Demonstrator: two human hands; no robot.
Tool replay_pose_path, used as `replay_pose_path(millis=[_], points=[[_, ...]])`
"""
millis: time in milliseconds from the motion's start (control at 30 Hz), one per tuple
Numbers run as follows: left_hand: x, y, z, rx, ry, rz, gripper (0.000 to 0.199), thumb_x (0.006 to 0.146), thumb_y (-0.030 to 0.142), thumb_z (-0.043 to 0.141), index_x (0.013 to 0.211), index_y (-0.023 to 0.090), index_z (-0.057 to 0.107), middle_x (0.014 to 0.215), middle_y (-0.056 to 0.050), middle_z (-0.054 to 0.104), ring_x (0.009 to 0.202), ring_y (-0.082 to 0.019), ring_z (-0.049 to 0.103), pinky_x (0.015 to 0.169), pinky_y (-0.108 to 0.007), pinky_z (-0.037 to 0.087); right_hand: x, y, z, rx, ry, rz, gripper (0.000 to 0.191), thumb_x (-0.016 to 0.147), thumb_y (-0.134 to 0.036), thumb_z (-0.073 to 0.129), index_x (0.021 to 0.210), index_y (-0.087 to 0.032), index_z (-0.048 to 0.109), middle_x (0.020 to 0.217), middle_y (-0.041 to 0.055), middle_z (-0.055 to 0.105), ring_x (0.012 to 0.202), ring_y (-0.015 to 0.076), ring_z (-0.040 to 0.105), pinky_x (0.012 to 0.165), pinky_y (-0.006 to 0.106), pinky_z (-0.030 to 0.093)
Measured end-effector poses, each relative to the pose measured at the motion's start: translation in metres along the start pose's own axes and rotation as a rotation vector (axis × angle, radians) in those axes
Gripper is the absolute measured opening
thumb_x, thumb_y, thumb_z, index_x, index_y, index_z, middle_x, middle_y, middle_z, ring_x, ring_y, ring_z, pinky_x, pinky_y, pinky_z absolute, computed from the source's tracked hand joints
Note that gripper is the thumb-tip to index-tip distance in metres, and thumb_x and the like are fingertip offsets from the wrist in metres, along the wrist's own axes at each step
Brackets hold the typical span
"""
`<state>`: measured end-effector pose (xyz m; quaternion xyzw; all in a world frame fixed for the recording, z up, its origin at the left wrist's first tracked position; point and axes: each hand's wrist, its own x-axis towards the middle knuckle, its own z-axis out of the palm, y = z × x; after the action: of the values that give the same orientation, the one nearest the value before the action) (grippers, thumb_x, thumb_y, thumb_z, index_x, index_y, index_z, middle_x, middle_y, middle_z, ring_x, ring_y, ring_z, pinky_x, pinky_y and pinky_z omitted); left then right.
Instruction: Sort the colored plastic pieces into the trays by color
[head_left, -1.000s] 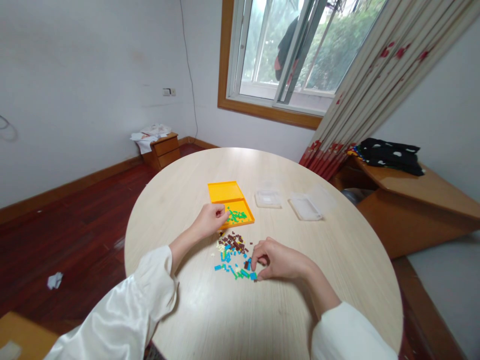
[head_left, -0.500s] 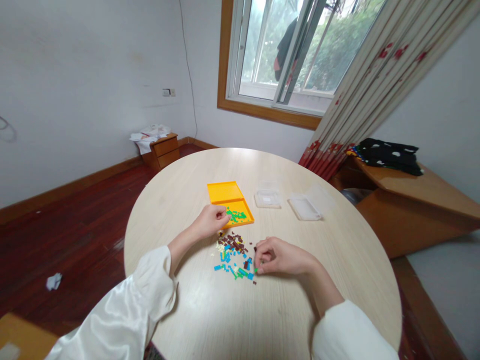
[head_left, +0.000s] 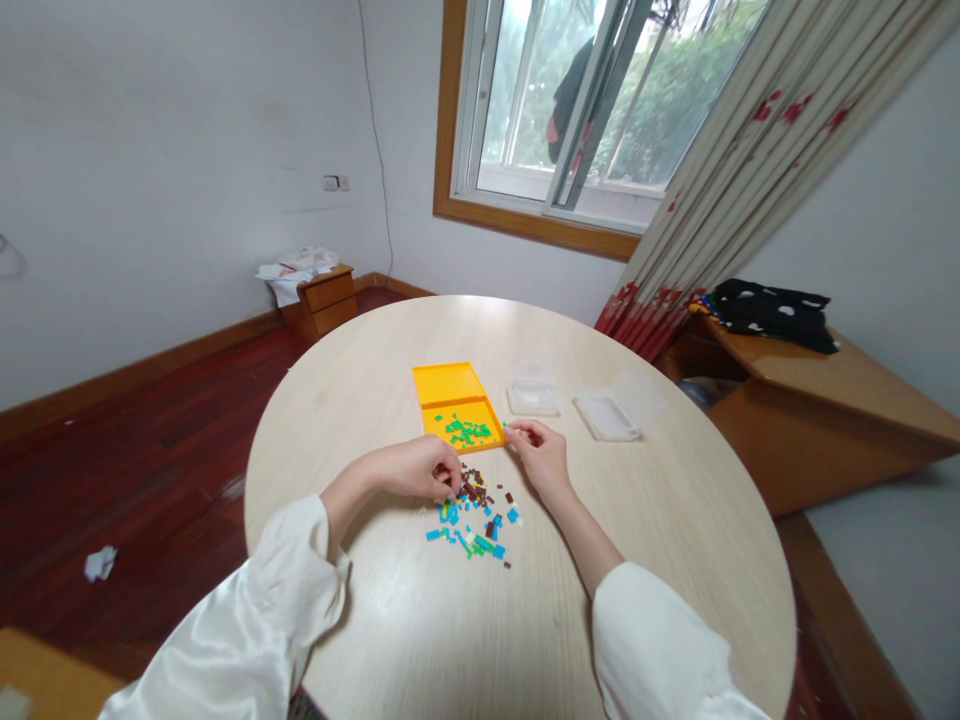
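An open yellow case (head_left: 450,382) lies on the round table, with several green bricks (head_left: 469,432) in its near half. In front of it is a loose pile of small brown, blue, green and pale bricks (head_left: 478,540). My left hand (head_left: 426,468) is closed over the left edge of the brown bricks; what its fingertips hold, if anything, is hidden. At the case's right near corner, my right hand (head_left: 540,450) pinches a small green brick (head_left: 505,426).
Two clear plastic boxes (head_left: 534,397) (head_left: 606,416) stand open right of the yellow case. Dark patterned cloth (head_left: 772,315) lies on a wooden cabinet (head_left: 840,400) at the right. Papers (head_left: 300,265) rest on a small drawer unit at the back left.
My left hand has moved from the yellow case down to the brown bricks. My right hand has gone from the pile's right side up to the case with a green brick.
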<state>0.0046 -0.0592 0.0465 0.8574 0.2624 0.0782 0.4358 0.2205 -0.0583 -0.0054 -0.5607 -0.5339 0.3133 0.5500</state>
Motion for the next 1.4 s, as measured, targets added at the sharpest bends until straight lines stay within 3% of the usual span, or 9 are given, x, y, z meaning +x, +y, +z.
replay_pose_path(millis=[200,433,800,1000,1400], points=[[-0.0013,-0.0008,0.0007,0.028,-0.03,0.004,0.015,0.063,0.005,0.051,0.058,0.014,0.062,0.05,0.005,0.047,0.046,-0.006,0.036,0.046,-0.018,0.027,0.0026,0.0027,0.003,-0.027,-0.065,0.002,0.032,0.063,-0.044,0.065,0.071,-0.014,0.069,0.052,-0.0019,0.052,0.05,0.0108,0.041,0.048,0.024,0.033],[-0.0001,-0.0046,0.002,0.068,-0.031,0.053,0.022,0.063,0.0,0.052,0.065,0.015,0.068,0.054,0.003,0.057,0.048,-0.006,0.043,0.048,-0.017,0.031,0.003,0.0031,0.0023,-0.066,-0.111,-0.003,0.043,0.069,-0.043,0.06,0.095,-0.011,0.072,0.061,0.0025,0.062,0.054,0.0128,0.047,0.053,0.026,0.039],[-0.0011,-0.0042,0.0018,0.184,-0.081,0.056,0.026,0.06,0.001,0.056,0.072,0.018,0.072,0.056,0.003,0.059,0.048,-0.007,0.044,0.05,-0.018,0.03,0.0037,0.005,0.002,-0.07,-0.095,-0.006,0.04,0.07,-0.043,0.06,0.093,-0.013,0.073,0.069,0.0053,0.068,0.058,0.0154,0.053,0.056,0.028,0.044],[-0.0011,0.0011,0.0048,0.269,-0.086,0.033,0.021,0.063,0.002,0.051,0.061,0.016,0.066,0.054,0.003,0.057,0.046,-0.007,0.039,0.051,-0.021,0.03,0.0033,0.0039,0.0017,-0.07,-0.101,-0.002,0.042,0.07,-0.043,0.06,0.095,-0.012,0.073,0.067,0.0047,0.067,0.056,0.0142,0.051,0.055,0.028,0.042],[0.0006,-0.0015,0.0035,0.219,-0.083,-0.023,0.019,0.065,-0.001,0.053,0.059,0.015,0.063,0.051,0.004,0.055,0.048,-0.007,0.043,0.054,-0.019,0.033,0.0032,0.0045,0.0015,-0.063,-0.1,0.0,0.042,0.07,-0.043,0.06,0.096,-0.011,0.072,0.066,0.0042,0.066,0.055,0.014,0.05,0.054,0.027,0.041]])
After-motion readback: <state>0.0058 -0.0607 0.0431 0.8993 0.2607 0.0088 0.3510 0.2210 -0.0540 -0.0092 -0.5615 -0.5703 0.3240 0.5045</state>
